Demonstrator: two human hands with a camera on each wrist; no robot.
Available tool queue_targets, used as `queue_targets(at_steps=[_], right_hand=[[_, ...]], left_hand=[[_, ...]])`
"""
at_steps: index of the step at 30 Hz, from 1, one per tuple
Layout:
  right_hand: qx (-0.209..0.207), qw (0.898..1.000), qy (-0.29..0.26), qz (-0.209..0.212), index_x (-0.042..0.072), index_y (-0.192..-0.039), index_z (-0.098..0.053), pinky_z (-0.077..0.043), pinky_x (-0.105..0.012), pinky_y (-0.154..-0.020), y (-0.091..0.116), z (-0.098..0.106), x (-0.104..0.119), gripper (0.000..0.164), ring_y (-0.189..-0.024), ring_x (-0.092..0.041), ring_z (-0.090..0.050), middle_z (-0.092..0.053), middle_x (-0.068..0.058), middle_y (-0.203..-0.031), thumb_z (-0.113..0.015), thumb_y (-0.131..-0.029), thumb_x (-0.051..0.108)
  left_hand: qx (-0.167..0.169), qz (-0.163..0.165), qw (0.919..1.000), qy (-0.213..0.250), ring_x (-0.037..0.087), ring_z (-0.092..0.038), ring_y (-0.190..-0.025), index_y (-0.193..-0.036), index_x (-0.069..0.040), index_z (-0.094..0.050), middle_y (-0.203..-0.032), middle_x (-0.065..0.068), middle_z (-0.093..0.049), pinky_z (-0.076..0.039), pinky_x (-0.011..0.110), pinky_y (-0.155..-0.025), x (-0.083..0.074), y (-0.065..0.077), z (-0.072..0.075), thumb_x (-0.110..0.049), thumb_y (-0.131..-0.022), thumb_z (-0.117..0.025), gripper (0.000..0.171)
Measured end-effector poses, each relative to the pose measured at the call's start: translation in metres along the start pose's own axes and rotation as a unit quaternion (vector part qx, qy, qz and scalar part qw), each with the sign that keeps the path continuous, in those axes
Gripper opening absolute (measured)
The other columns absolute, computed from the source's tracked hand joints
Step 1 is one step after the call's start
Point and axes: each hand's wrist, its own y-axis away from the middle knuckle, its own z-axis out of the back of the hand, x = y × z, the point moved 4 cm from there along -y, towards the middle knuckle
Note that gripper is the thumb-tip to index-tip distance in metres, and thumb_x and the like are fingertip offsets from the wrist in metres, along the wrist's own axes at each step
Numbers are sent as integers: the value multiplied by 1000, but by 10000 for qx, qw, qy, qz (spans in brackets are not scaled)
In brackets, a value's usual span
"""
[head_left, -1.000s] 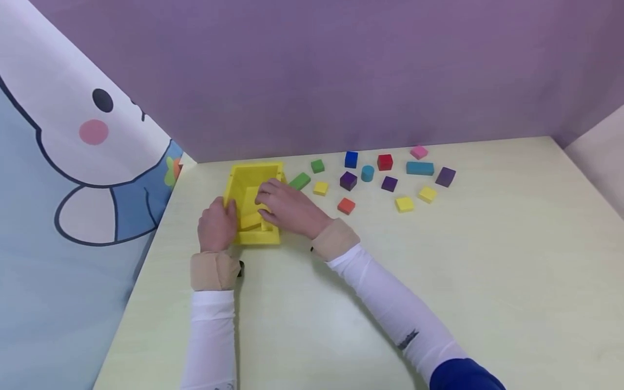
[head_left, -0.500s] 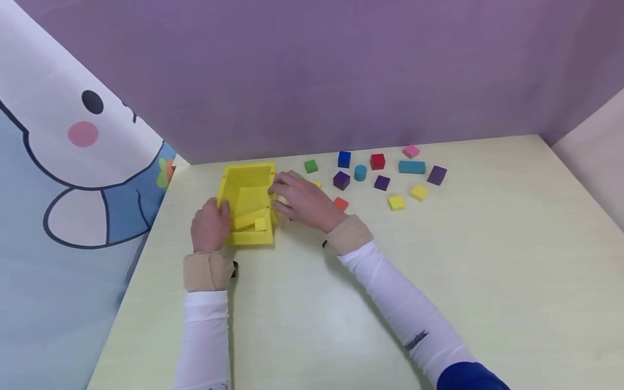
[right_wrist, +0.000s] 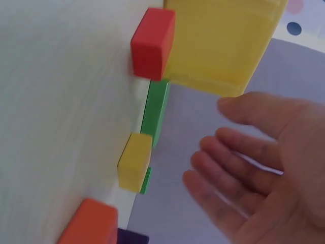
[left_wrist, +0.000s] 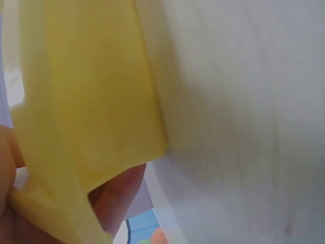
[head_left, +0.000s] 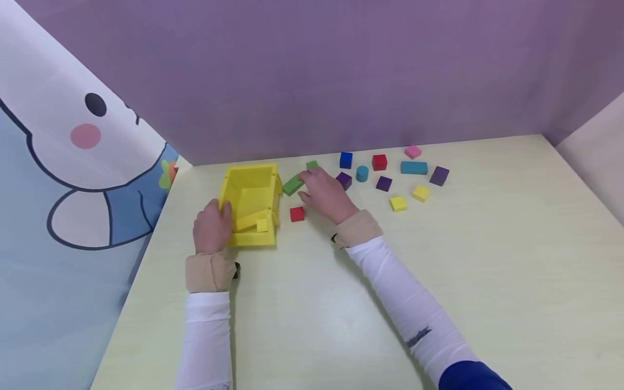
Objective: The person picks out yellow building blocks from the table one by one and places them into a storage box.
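My left hand (head_left: 212,226) grips the left rim of a yellow plastic bin (head_left: 251,239). A long yellow block (head_left: 247,220) and a small yellow block (head_left: 262,225) lie inside the bin near its front. My right hand (head_left: 327,194) hovers over the blocks right of the bin, fingers relaxed and slightly bent, with nothing held. By its fingertips lies a long green block (head_left: 293,184); a red block (head_left: 297,214) sits closer to the bin's front. The right wrist view shows a yellow block (right_wrist: 134,161) and an orange block (right_wrist: 91,223), both hidden by the hand in the head view.
Several more blocks lie towards the back: dark blue (head_left: 346,160), red (head_left: 379,162), a light blue cylinder (head_left: 362,174), long light blue (head_left: 414,168), pink (head_left: 413,152), purple (head_left: 439,176) and yellow (head_left: 398,203). A purple wall (head_left: 341,81) rises behind the table.
My right hand has moved from over the bin rightwards to above the loose blocks, uncovering the small yellow block in the bin and the red block beside it. My left hand keeps its grip.
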Motion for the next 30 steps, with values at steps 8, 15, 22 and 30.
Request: queue_targets(at_steps=[8, 15, 22, 30], right_hand=[[110, 9987, 191, -466, 2, -106, -60, -45, -30, -78, -2, -5, -18, 26, -89, -22, -51, -58, -10, -100, -61, -85, 18], [200, 9974, 351, -592, 0, -100, -60, -45, -31, -74, -3, -8, -25, 24, -83, -23, -50, -55, -11, -91, -63, -84, 17], [448, 9946, 290, -885, 1, -98, -61, -43, -31, -76, -4, -10, -34, 20, -81, -23, -49, -55, -11, -89, -61, -85, 16], [524, 9933, 134, -1021, 1, -99, -61, -42, -31, -77, -5, -11, -37, 21, -81, -23, -49, -56, -11, -89, -62, -85, 17]], left_hand=[[-22, -42, 10000, -15, 28, -49, -66, -104, -2, -49, -80, 14, -52, -38, 38, -60, 4, -1, -2, -38, -98, -26, 42], [24, -31, 10000, -2, 28, -49, -67, -104, -3, -48, -80, 14, -51, -38, 38, -59, 3, -2, -2, -38, -98, -27, 42], [35, -42, 10000, -5, 28, -49, -66, -102, -3, -48, -79, 14, -51, -38, 38, -58, 2, -1, 0, -38, -98, -27, 41], [-32, -95, 9999, 49, 28, -49, -65, -101, -3, -48, -78, 14, -51, -38, 37, -57, 3, -1, 0, -38, -98, -28, 41]])
